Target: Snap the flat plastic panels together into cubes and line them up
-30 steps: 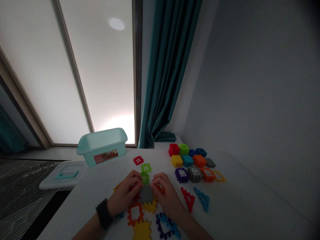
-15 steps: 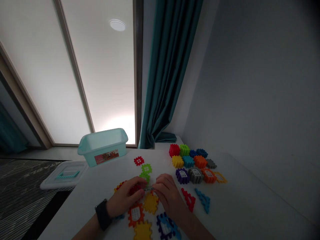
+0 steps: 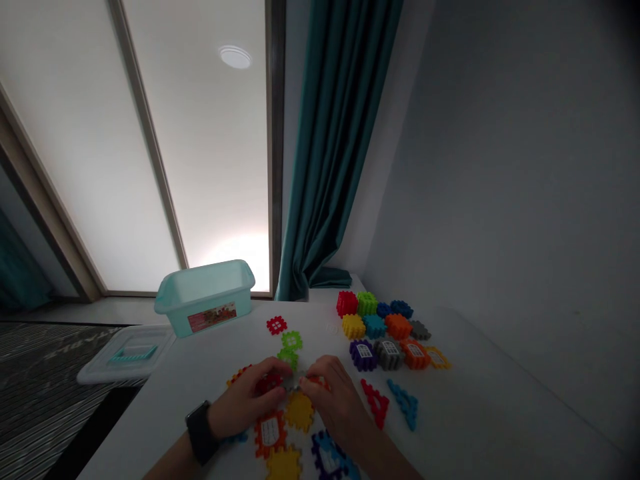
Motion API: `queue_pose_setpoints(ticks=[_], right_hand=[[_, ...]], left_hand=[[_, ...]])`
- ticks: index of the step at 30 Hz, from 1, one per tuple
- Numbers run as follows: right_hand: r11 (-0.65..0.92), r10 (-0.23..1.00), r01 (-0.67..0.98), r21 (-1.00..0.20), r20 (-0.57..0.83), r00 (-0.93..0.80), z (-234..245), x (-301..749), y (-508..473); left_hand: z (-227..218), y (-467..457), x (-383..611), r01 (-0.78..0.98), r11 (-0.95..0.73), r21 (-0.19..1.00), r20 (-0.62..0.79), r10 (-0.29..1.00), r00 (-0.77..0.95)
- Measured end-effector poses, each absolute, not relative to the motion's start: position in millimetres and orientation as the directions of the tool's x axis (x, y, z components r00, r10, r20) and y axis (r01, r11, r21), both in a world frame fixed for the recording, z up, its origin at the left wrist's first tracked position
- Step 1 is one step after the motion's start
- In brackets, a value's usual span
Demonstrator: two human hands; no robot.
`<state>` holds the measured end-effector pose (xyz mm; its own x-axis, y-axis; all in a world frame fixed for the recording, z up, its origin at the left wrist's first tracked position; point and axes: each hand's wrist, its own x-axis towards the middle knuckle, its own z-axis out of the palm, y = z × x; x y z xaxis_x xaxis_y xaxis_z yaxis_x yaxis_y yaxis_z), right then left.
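My left hand [image 3: 247, 399], with a dark watch on the wrist, and my right hand [image 3: 333, 397] meet over a cluster of toothed plastic building tiles near the table's front edge. Both hands have their fingers curled and pinched together around a small piece between them, above a yellow tile [image 3: 299, 411]; what they hold is too hidden to name. A red tile [image 3: 267, 383] sits under my left fingers. An orange window tile [image 3: 269, 431], another yellow tile [image 3: 284, 463] and a purple-blue tile [image 3: 330, 457] lie just in front of my hands.
A teal plastic bin [image 3: 205, 296] stands at the back left, its lid [image 3: 125, 353] beside it at the table's edge. Several coloured tiles [image 3: 387, 327] lie grouped at the right, with red [image 3: 375, 402] and blue [image 3: 404, 402] triangles. Loose red [image 3: 276, 325] and green [image 3: 291, 341] tiles lie beyond my hands.
The grey tile that lay flat between my hands a second ago is no longer visible; the yellow tile beneath now shows. My hands have drawn closer together.
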<state>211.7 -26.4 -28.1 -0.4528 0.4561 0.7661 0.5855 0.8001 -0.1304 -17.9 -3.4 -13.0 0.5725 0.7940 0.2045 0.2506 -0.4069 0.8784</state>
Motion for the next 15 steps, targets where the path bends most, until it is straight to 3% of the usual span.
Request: queue_pose_setpoints(ticks=[5, 11, 15], right_hand=[[0.774, 0.555, 0.588, -0.236, 0.701, -0.449, -30.5, 213.6, -24.9], [0.705, 0.681, 0.598, -0.381, 0.597, -0.423, -31.2, 214.5, -22.1], [0.667, 0.719, 0.625, -0.405, 0.568, -0.400, -31.1, 211.6, -24.2]], left_hand=[[-17.1, -2.6, -19.2, 0.307, -0.509, 0.804, 0.321, 0.807, 0.496], [-22.7, 1.2, -18.7, 0.522, -0.733, 0.437, 0.586, 0.672, 0.453], [-23.7, 1.1, -14.1, 0.517, -0.799, 0.307, 0.661, 0.570, 0.489]])
